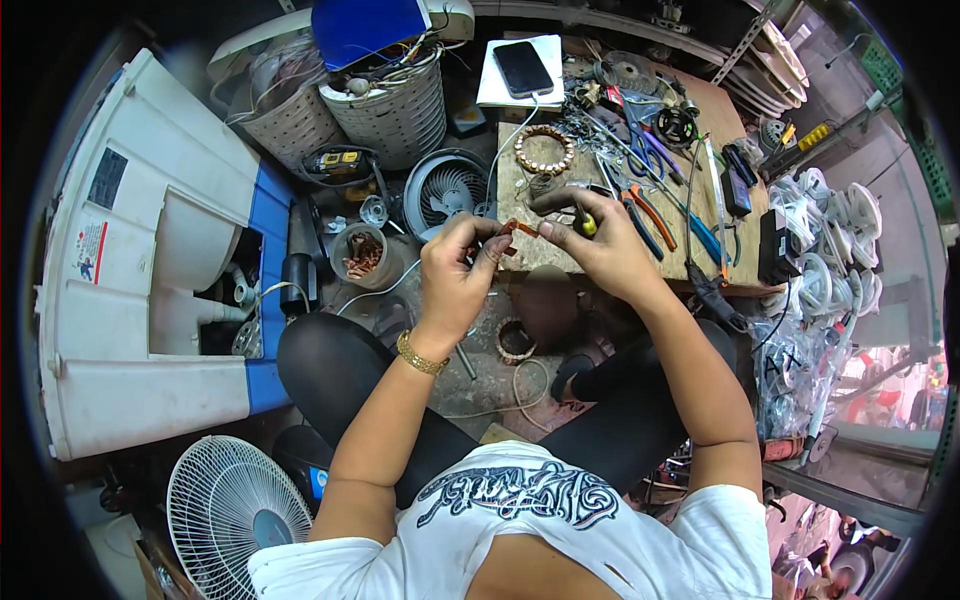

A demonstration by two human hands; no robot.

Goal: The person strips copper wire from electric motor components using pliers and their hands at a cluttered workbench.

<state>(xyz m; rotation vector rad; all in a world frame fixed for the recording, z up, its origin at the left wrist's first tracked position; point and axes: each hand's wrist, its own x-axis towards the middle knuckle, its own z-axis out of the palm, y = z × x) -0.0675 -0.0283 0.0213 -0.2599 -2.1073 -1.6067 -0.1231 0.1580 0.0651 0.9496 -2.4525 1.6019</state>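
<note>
Both hands meet over the near edge of a low wooden board (pixel 520 190). Her left hand (pixel 455 275) pinches a small copper-coloured piece (pixel 517 230) between thumb and fingertips, and the right hand (pixel 600 245) is closed around a tool with a yellow-and-black handle (pixel 585 222), touching that same piece. Just beyond lies a copper-wound stator ring (pixel 545 149); pliers (pixel 648 212) sit to the right, a cup of copper scraps (pixel 362 255) to the left.
</note>
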